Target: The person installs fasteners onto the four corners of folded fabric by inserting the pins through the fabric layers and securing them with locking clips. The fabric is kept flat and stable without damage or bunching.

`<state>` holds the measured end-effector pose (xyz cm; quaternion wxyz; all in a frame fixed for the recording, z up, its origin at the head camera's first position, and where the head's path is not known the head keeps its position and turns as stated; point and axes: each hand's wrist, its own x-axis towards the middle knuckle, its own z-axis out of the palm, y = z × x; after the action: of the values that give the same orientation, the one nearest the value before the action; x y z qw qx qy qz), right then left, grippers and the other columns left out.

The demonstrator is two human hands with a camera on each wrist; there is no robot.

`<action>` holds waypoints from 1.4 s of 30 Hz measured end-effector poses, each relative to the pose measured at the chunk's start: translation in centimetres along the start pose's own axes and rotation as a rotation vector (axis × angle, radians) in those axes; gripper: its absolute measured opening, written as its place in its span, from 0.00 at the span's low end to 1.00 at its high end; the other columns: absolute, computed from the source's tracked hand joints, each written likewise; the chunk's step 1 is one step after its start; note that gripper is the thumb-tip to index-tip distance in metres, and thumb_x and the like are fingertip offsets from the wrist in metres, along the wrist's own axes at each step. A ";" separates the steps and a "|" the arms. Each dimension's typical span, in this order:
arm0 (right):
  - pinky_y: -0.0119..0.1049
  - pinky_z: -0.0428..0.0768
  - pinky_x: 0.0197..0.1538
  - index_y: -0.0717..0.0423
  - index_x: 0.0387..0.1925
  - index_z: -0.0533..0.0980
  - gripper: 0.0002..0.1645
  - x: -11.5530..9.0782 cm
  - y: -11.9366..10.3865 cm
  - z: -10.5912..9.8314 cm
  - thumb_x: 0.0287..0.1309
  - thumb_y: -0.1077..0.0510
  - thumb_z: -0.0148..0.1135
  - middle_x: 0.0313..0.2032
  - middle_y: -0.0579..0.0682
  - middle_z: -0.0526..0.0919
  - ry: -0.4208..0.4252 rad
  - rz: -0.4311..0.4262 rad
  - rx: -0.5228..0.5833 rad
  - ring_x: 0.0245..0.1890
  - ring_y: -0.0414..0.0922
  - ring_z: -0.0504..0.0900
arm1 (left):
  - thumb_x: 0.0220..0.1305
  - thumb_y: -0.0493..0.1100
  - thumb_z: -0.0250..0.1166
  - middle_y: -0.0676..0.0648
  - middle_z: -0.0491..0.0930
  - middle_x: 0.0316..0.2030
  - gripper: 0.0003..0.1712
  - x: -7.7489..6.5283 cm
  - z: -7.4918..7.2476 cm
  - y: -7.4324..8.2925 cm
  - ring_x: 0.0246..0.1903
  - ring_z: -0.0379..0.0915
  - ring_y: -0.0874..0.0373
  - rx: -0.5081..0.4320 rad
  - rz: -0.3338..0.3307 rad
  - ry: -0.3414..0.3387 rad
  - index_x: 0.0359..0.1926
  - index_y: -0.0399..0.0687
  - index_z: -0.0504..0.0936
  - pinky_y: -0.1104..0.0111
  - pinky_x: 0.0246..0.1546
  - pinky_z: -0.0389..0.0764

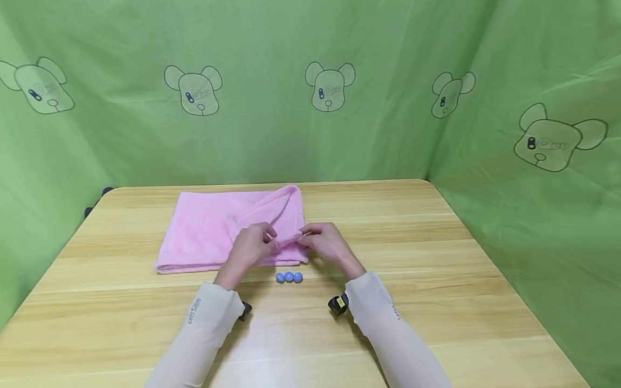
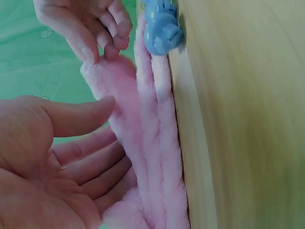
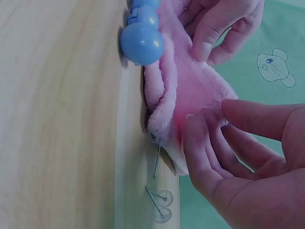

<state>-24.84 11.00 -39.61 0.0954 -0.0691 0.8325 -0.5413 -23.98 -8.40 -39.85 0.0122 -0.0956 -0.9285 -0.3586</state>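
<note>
A folded pink plush cloth (image 1: 199, 229) lies on the table, its right part lifted and turned back in a slanting fold. My left hand (image 1: 251, 247) pinches the raised near edge of its upper layer between thumb and fingers. Just to the right, my right hand (image 1: 327, 243) pinches the same edge close to the corner. Three round blue pieces (image 1: 289, 277) sit in a row in front of the cloth, between the wrists. In the right wrist view, several clear-headed metal pins (image 3: 163, 214) are close to the cloth's corner.
The wooden table (image 1: 436, 323) extends to both sides of the arms. Green curtains (image 1: 271, 140) with bear-head drawings hang behind it and along both sides. Dark cameras (image 1: 338, 305) are strapped to the wrists.
</note>
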 end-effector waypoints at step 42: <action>0.48 0.81 0.46 0.65 0.42 0.81 0.09 0.1 -0.1 -1.3 0.61 0.63 0.62 0.38 0.62 0.83 0.052 -0.019 -0.023 0.38 0.55 0.82 | 0.57 0.38 0.71 0.52 0.82 0.23 0.02 0.1 0.5 0.4 0.25 0.73 0.58 -0.034 0.043 0.013 0.30 0.43 0.88 0.62 0.33 0.77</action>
<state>-25.19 12.09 -38.97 0.0680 -0.0641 0.8402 -0.5341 -23.97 -7.79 -39.91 0.0241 -0.1135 -0.9199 -0.3747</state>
